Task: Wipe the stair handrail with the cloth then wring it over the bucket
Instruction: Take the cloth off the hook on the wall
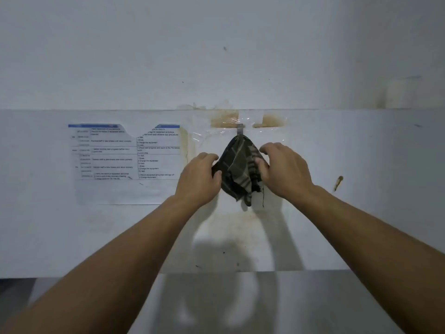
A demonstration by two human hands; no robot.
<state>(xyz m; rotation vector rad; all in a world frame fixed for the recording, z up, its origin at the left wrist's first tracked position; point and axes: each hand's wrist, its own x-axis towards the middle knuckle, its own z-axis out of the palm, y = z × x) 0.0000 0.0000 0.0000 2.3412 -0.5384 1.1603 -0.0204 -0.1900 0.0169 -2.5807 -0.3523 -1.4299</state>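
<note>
In the head view, both bare arms reach forward to a white wall panel. A dark cloth point(239, 169) with pale stripes hangs from a small metal hook point(240, 130) fixed near the top edge of the panel, gathered to a point at the hook and spreading wider below, with a loose thread trailing from its lower right corner.

The left hand point(201, 175) grips the cloth's left edge, thumb in front and fingers curled behind the fabric. The right hand point(285, 167) pinches the right edge, thumb pressed on the front of the cloth, the other fingers arched above it. The cloth is stretched a little between the two hands.

To the left of the hands, a printed sheet point(125, 162) with a blue header and a table of text is stuck flat on the panel; the lettering is too blurred to read reliably. Clear tape point(272, 122) over brown stains surrounds the hook. A small brown mark point(338, 182) sits on the panel to the right.
</note>
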